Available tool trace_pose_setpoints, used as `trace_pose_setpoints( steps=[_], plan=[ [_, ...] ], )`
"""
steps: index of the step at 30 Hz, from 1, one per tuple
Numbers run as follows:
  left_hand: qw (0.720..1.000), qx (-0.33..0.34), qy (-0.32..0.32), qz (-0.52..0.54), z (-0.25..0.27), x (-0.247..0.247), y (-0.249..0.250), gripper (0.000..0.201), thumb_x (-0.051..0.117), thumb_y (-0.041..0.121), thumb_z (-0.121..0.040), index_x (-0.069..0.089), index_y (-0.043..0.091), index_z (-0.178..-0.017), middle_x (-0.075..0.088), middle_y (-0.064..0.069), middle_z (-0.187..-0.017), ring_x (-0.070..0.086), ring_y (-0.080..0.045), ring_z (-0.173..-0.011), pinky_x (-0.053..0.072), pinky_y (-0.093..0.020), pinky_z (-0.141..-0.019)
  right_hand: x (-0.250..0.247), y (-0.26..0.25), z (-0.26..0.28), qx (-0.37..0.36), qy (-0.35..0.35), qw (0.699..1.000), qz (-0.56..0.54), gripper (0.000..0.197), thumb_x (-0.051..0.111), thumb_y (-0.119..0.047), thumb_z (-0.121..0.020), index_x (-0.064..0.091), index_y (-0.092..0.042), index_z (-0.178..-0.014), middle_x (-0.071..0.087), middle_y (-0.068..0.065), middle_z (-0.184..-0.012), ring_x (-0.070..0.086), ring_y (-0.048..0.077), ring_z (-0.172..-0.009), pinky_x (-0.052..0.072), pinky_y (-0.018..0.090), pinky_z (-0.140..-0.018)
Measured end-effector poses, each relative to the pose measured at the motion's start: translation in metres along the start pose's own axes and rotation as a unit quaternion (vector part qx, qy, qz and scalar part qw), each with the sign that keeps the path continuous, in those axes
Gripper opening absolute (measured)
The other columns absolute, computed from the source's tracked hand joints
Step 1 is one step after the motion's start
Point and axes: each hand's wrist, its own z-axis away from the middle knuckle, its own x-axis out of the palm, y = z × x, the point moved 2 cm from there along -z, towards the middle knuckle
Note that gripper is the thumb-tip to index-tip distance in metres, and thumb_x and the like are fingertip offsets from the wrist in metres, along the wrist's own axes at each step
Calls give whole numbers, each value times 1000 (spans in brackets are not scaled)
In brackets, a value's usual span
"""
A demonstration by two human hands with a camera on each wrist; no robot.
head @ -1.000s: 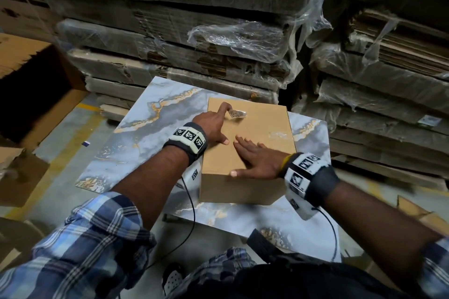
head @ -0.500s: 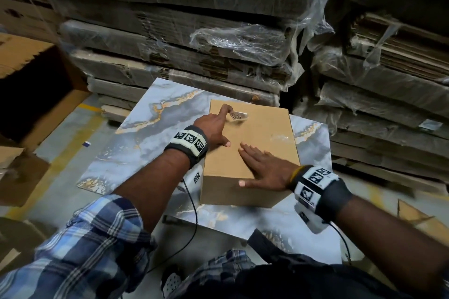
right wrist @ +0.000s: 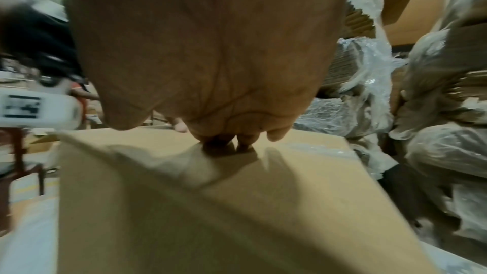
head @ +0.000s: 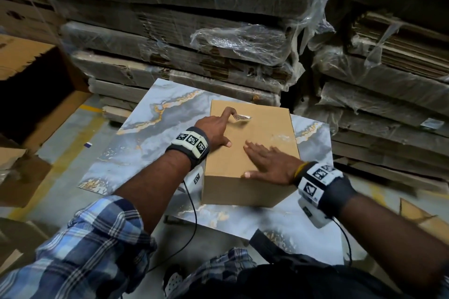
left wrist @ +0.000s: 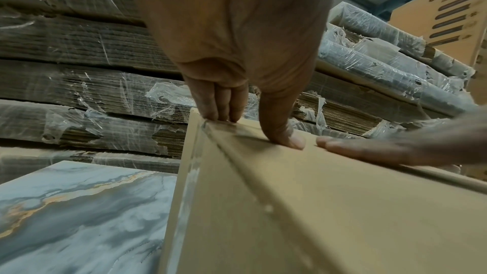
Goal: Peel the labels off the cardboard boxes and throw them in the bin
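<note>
A plain cardboard box [head: 257, 126] stands on a marble-patterned slab [head: 150, 143]. A small printed label [head: 242, 118] sits near the box top's far edge, its left end curled up. My left hand [head: 218, 128] lies on the box top. Its bent index finger [head: 228, 113] touches the label's lifted end, and its thumb [left wrist: 282, 139] presses the cardboard apart from the label. My right hand [head: 267, 165] lies flat on the near right part of the top, fingers straight. The right wrist view shows that palm [right wrist: 210, 59] over the box [right wrist: 184, 205]. The label is hidden in both wrist views.
Stacks of flattened cardboard in torn plastic wrap [head: 194, 60] rise right behind the slab and on the right [head: 388, 94]. A large open cardboard box [head: 48, 114] stands on the floor at the left. A thin cable [head: 192, 213] hangs from my left wrist.
My right hand has slid a little toward the near right of the box top. My left index finger stays at the label's lifted end.
</note>
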Motion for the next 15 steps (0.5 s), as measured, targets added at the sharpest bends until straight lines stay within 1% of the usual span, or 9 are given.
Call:
trace_pose_setpoints(
  steps=[2,4,5,6,8,9,11,13,15],
  plan=[
    [1000,5,-4,-7,1,0,2,79,78,36,-82,23,25,-138,68,-11,-105,56,-27,-78,41,-31,-68,-12,11,-15,42,2,999,-10,91,22,-72,-94,-15,-18,-158,-24,3,-163,-8,24,-154,-2,47,-124],
    [1000,5,-7,-15,1,1,3,79,77,36,-83,23,26,-139,68,-10,-113,61,-29,-87,40,-30,-69,-20,10,-31,80,13,996,-27,97,24,-76,-92,-14,-16,-158,-24,7,-163,-10,26,-154,0,48,-123],
    [1000,5,-9,-20,1,1,4,79,77,36,-83,22,28,-140,67,-10,-117,63,-30,-92,39,-30,-69,-21,4,-35,88,21,995,-34,102,26,-79,-90,-14,-14,-158,-24,9,-163,-10,28,-153,2,48,-124],
    [1000,6,-10,-23,1,0,5,80,76,36,-84,21,29,-142,66,-10,-121,63,-32,-97,39,-30,-70,-19,-4,-35,84,26,995,-38,104,28,-80,-89,-14,-13,-158,-24,11,-163,-10,29,-153,3,48,-124],
    [999,7,-13,-34,2,0,8,84,75,35,-85,19,30,-148,60,-13,-130,59,-34,-109,41,-33,-75,-8,-18,-23,45,18,998,-33,105,30,-78,-89,-15,-12,-157,-25,10,-163,-10,28,-153,3,45,-125],
    [999,6,-15,-41,3,-1,9,86,75,35,-86,18,30,-150,56,-13,-134,56,-35,-114,43,-36,-78,-2,-22,-14,23,11,999,-26,103,30,-77,-90,-15,-13,-157,-26,8,-162,-11,26,-153,2,44,-125],
    [999,10,-18,-47,4,-2,9,87,73,34,-88,15,31,-152,52,-13,-140,53,-35,-118,45,-38,-82,3,-16,-2,-3,0,1000,-9,97,27,-74,-92,-16,-17,-158,-26,3,-162,-10,23,-153,0,43,-125],
    [998,17,-26,-55,3,-1,9,88,72,34,-88,13,32,-153,51,-12,-143,54,-34,-118,46,-38,-81,-3,-2,-2,7,-6,1000,-6,89,24,-70,-96,-15,-19,-158,-24,2,-163,-8,22,-154,-1,43,-124],
    [997,20,-38,-59,2,-2,10,90,72,34,-89,10,33,-154,48,-11,-147,54,-34,-120,46,-39,-82,-14,8,-14,45,0,999,-20,88,23,-69,-97,-14,-17,-158,-22,4,-164,-7,25,-154,0,46,-123]
  ],
)
